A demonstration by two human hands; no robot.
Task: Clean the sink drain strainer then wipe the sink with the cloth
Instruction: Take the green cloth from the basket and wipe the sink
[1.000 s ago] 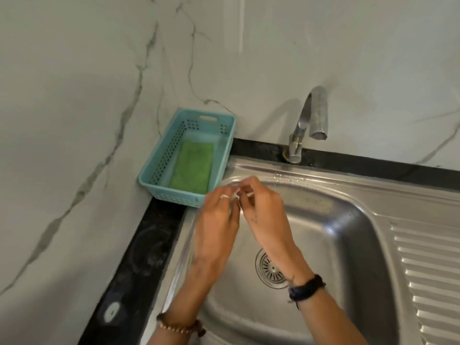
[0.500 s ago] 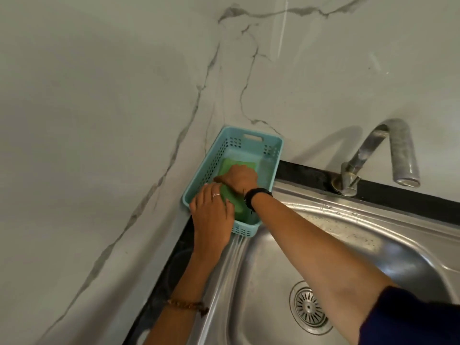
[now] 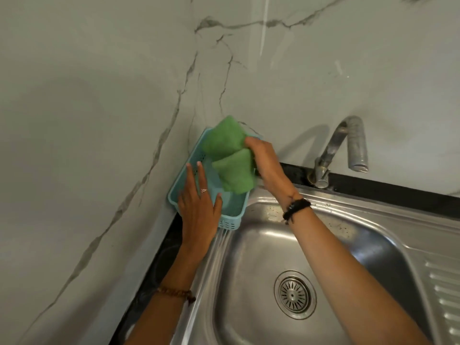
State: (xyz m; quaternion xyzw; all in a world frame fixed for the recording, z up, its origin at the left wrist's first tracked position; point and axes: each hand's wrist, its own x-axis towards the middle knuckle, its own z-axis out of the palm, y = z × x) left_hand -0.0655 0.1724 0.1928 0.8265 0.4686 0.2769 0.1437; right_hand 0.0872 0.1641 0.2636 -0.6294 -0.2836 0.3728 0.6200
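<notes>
Head view: right hand [image 3: 263,160] fingers pinched on green cloth [image 3: 230,155], held folded above blue basket [image 3: 232,207] left of sink [image 3: 261,245], left hand [image 3: 198,210] fingers spread flat steadying basket; lift cloth clear, then go for strainer [image 3: 295,294].

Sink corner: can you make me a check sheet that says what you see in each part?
Surface: steel sink set in a dark counter; basin looks bare.
Job's things: green cloth lifted above the blue basket; drain strainer sits in the drain.
Clutter: nothing seen.
Grippers: right hand grips the cloth; left hand lies open on the basket's near edge.
Cables: nothing seen.
Surroundings: marble-look wall; tap, no water running; ridged drainboard at right.
</notes>
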